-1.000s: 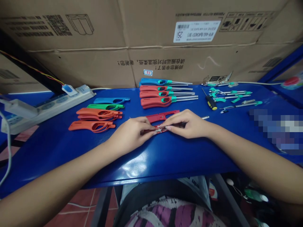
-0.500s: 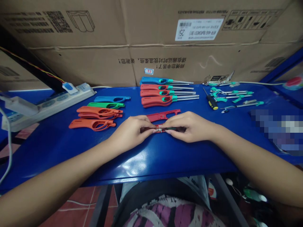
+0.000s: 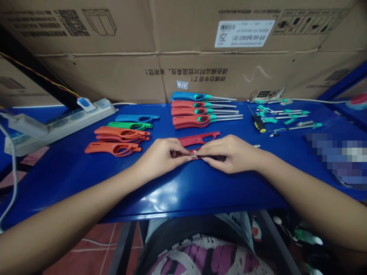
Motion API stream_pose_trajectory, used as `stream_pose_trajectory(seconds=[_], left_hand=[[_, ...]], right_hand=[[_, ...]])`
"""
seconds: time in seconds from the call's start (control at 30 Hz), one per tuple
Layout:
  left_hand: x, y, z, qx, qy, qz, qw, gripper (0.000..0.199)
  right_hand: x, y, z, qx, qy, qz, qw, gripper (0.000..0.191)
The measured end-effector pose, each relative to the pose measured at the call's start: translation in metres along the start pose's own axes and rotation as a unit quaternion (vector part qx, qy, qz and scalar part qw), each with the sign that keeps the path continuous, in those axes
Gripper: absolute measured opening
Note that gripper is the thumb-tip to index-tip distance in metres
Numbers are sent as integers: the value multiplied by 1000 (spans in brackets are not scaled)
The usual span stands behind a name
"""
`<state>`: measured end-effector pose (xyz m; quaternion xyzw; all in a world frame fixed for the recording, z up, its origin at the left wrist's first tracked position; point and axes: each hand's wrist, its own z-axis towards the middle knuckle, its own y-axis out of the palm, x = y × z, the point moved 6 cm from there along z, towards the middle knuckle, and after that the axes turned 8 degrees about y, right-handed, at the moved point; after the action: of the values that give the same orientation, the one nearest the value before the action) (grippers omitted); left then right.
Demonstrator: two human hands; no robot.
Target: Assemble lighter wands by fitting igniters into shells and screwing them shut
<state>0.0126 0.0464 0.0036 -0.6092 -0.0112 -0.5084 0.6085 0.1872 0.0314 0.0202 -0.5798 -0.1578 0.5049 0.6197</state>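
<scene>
Assembly (image 3: 196,156): just nearside of the red shell (image 3: 189,140)
Left hand (image 3: 164,154): pinching the assembly
Right hand (image 3: 231,153): pinching it, fingertips narrow
Lighters (image 3: 185,122): beyond the shell
Screwdriver (image 3: 259,123): beyond the shell, to its right

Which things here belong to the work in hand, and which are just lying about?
In the work:
- red casing in the left hand and right hand
- loose red half beyond
- probably the teal-tipped parts, screwdriver, empty-looking casings

Apparently just there:
- power strip
- cardboard
- green bottle below
</scene>
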Motion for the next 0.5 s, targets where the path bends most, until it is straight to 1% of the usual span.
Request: stream_pose_trajectory(seconds=[0.1, 0.2, 0.33, 0.5], left_hand=[[3, -1, -1, -3, -2, 3, 1000, 17], [4, -4, -1, -4, -20, -6, 1000, 17], [3, -5, -1, -8, -32, -16, 999, 15], [8, -6, -2, -12, -10, -11, 1000, 15]], right_hand=[[-2, -1, -1, 5, -6, -14, 1000, 27], [-3, -3, -2, 15, -9, -41, 999, 26], [1, -7, -1, 26, 11, -70, 997, 25], [9, -8, 0, 0, 43, -128, 991, 28]])
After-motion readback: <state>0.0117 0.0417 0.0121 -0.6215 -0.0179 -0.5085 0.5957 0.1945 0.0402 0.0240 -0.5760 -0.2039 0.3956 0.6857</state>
